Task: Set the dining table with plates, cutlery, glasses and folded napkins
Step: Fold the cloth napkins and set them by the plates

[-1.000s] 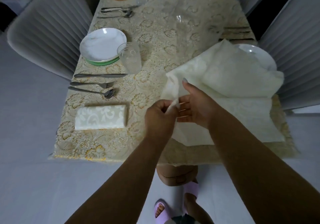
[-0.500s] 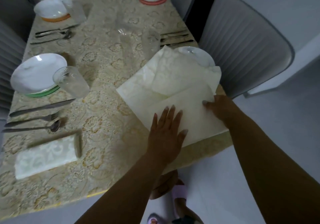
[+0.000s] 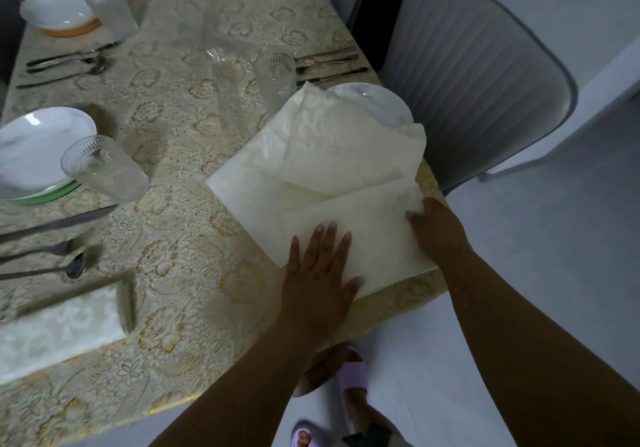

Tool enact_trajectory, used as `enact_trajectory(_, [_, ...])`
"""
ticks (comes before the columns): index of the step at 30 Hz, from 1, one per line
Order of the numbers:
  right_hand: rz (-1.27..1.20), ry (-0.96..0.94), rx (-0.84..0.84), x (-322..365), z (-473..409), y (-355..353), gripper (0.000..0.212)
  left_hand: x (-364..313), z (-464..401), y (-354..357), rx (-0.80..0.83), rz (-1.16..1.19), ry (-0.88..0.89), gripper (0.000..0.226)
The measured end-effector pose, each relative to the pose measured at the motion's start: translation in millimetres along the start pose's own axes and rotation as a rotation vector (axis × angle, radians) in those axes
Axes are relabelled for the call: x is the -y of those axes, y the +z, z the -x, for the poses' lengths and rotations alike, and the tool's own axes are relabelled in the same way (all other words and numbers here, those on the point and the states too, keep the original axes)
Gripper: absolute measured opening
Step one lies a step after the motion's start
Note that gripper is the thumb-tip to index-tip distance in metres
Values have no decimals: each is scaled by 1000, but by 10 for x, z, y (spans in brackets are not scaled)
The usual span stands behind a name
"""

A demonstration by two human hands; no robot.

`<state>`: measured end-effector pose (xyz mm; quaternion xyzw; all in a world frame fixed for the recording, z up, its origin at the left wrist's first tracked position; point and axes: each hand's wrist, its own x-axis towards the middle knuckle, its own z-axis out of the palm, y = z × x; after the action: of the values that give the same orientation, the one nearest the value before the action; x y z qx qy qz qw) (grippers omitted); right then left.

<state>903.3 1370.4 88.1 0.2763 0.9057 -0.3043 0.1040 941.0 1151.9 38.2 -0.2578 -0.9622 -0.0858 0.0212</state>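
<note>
Matt damask cloth napkin (image 3: 322, 183); glossy white plate (image 3: 377, 102); embossed tablecloth (image 3: 180, 155)

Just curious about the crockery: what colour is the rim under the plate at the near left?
Green, under a white plate; the head view shows it clearly.

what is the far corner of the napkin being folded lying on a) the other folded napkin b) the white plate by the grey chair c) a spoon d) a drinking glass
b, the unfolded napkin, pressed flat by the left hand and held at its edge by the right hand, drapes over the near part of the white plate.
</note>
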Motion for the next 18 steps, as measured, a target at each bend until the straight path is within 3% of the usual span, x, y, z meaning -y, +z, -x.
enact_trajectory(5, [144, -41, -125, -29, -16, 30, 38, -14, -23, 82, 37, -7, -9, 67])
enact_trajectory(7, [189, 8, -167, -34, -30, 49, 57, -10, -16, 113, 49, -9, -19, 68])
enact_trajectory(10, [187, 76, -90, -40, -110, 48, 87, -19, -19, 120, 45, -2, -36, 68])
enact_trajectory(14, [195, 82, 44, -25, -184, -16, 64, -33, -30, 93, 46, 9, -37, 67])
enact_trajectory(18, [113, -88, -22, 68, -76, -19, 46, -17, -89, 38, 15, 113, -60, 67])
